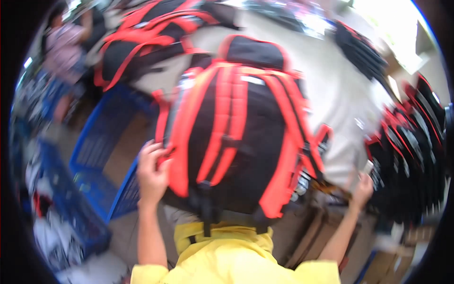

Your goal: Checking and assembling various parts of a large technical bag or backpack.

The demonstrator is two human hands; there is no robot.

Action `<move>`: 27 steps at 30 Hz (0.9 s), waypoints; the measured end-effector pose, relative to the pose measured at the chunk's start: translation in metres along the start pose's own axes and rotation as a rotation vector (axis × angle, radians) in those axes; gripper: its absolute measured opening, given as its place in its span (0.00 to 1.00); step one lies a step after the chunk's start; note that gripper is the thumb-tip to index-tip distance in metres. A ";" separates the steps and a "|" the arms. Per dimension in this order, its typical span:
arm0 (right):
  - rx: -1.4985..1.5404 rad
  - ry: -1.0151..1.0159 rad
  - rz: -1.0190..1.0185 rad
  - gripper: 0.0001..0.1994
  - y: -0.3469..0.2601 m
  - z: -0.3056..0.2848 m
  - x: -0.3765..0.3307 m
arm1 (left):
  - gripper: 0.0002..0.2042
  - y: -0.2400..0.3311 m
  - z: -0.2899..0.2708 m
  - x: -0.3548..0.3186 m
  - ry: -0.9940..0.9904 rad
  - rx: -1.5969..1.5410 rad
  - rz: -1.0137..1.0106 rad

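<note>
A large black and red backpack (pixel 246 128) lies in front of me on the pale table (pixel 331 61), its shoulder straps facing up. Its near end hangs over the table's edge against my yellow shirt. At the backpack's left side, my left hand (pixel 152 173) has its fingers closed on the red-trimmed edge. Off to the right, apart from the backpack, my right hand (pixel 363 189) pinches a small pale piece (pixel 368 166). Blur hides what kind of piece it is.
More black and red backpacks (pixel 142 40) lie at the far left. A blue plastic crate (pixel 111 142) stands left of the table. Black, red-edged pieces (pixel 406 151) are stacked at the right, with another dark stack (pixel 359 49) behind. A person (pixel 66 52) is at the far left.
</note>
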State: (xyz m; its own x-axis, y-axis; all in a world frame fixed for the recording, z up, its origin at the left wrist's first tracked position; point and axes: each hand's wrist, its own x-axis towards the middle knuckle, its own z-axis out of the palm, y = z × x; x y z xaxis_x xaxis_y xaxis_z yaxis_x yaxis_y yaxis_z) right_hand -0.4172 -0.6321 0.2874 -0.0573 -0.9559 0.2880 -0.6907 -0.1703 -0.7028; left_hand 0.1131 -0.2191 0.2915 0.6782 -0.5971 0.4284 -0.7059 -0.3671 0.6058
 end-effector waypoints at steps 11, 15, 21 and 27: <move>0.664 -1.186 -0.452 0.05 -0.318 0.125 -0.231 | 0.14 0.089 -0.021 -0.035 -0.084 -0.950 -0.442; 0.532 -1.209 -0.571 0.06 -0.325 0.132 -0.244 | 0.14 0.082 -0.013 -0.047 -0.111 -1.232 -0.481; 0.383 -1.267 -0.577 0.08 -0.332 0.124 -0.249 | 0.02 0.075 -0.009 -0.062 0.097 -0.925 -0.369; 0.250 -1.452 -0.184 0.11 -0.347 0.128 -0.246 | 0.06 0.061 -0.009 -0.028 0.296 -0.440 -0.140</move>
State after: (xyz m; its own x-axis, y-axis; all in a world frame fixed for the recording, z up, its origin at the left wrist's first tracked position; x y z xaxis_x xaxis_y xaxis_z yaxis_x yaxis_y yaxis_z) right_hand -0.0705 -0.3685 0.3774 0.8715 -0.2889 -0.3963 -0.4605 -0.2042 -0.8638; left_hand 0.0529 -0.2185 0.3228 0.8330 -0.3145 0.4551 -0.4953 -0.0577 0.8668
